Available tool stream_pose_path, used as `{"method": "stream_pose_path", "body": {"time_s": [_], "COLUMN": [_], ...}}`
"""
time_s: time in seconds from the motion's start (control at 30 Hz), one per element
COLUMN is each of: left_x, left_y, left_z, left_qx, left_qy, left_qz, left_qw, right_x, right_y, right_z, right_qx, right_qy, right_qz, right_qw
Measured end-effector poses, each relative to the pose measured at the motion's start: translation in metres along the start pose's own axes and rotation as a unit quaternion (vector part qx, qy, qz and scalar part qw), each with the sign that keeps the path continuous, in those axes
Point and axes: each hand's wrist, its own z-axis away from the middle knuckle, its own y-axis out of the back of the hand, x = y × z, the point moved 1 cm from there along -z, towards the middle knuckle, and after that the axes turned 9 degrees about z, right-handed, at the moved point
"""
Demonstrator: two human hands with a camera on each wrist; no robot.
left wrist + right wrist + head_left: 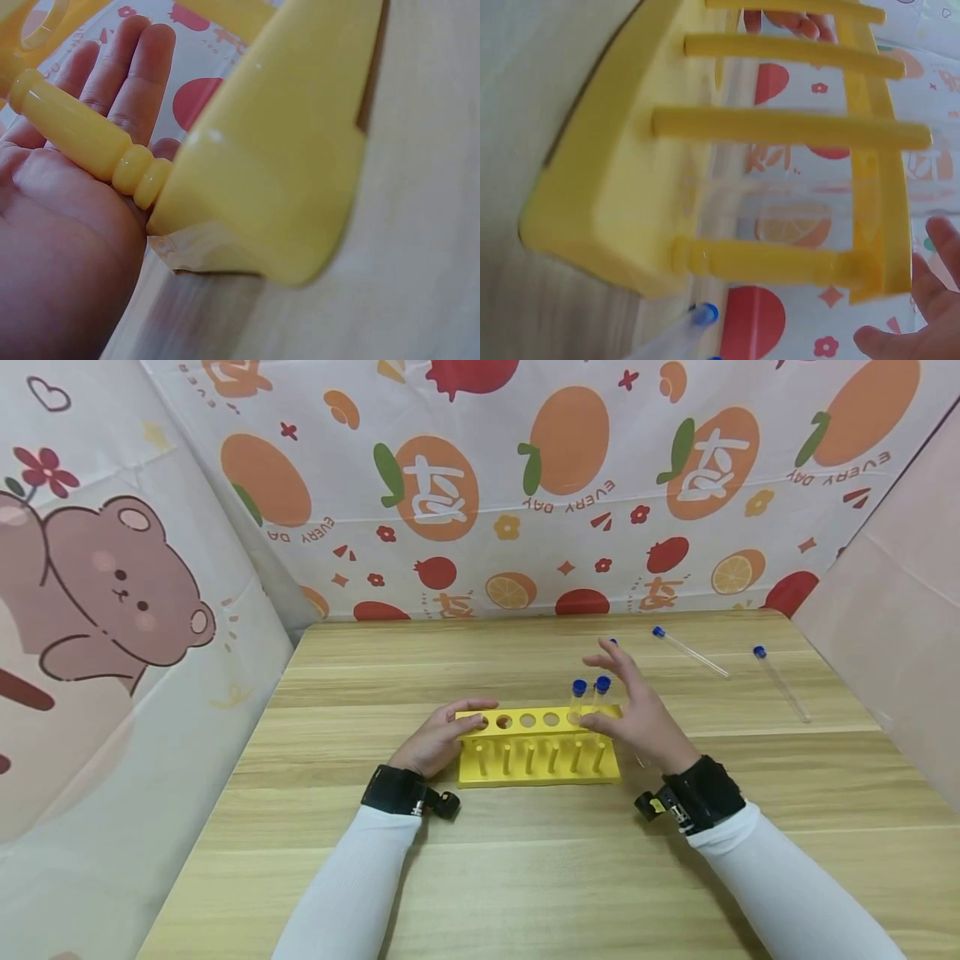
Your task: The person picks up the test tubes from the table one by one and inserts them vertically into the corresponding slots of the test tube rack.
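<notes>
A yellow test tube rack (540, 777) stands upright on the table, with a row of round holes on top and pegs on its base. Two clear test tubes with blue caps (579, 687) stand in it at the right end. My left hand (437, 741) holds the rack's left end, thumb on the top bar and other fingers behind; in the left wrist view the end post (82, 131) crosses the palm. Around the right end, my right hand (645, 722) is spread, thumb by the top bar and index finger raised beyond the caps. Nothing is visibly pinched in it.
Two capped test tubes (693, 653) lie on the wooden table (525, 877) at the back right. Another blue cap (613, 642) shows behind my right fingers, its tube mostly hidden. A fruit-print cloth (570, 560) hangs behind the table's far edge.
</notes>
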Motion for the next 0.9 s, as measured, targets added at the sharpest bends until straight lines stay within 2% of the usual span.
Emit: {"method": "stream_pose_path", "body": {"time_s": [0.17, 0.3, 0.4, 0.53, 0.67, 0.77, 0.9], "left_x": [0.001, 0.003, 0.003, 0.004, 0.003, 0.002, 0.001], "left_y": [-0.001, -0.003, -0.003, -0.002, -0.001, -0.001, -0.001], "left_z": [0.001, 0.002, 0.002, 0.002, 0.002, 0.003, 0.002], "left_qx": [-0.003, -0.003, -0.003, -0.005, -0.001, 0.001, 0.002], "left_qy": [-0.001, 0.0, 0.001, -0.001, 0.002, 0.005, 0.009], "left_qz": [0.002, 0.003, 0.003, 0.003, 0.001, 0.001, 0.0], "left_qw": [1.0, 1.0, 1.0, 1.0, 1.0, 1.0, 1.0], "right_x": [0.007, 0.017, 0.03, 0.057, 0.095, 0.121, 0.147], "right_y": [0.016, 0.038, 0.062, 0.097, 0.122, 0.134, 0.145], "right_z": [-0.004, -0.013, -0.021, -0.027, -0.028, -0.022, -0.01], "right_qx": [0.021, 0.061, 0.09, 0.097, 0.07, 0.032, -0.043], "right_qy": [0.03, 0.066, 0.037, -0.037, -0.095, -0.154, -0.225], "right_qz": [-0.033, -0.032, -0.001, 0.093, 0.2, 0.271, 0.324], "right_qw": [0.999, 0.995, 0.995, 0.99, 0.973, 0.95, 0.918]}}
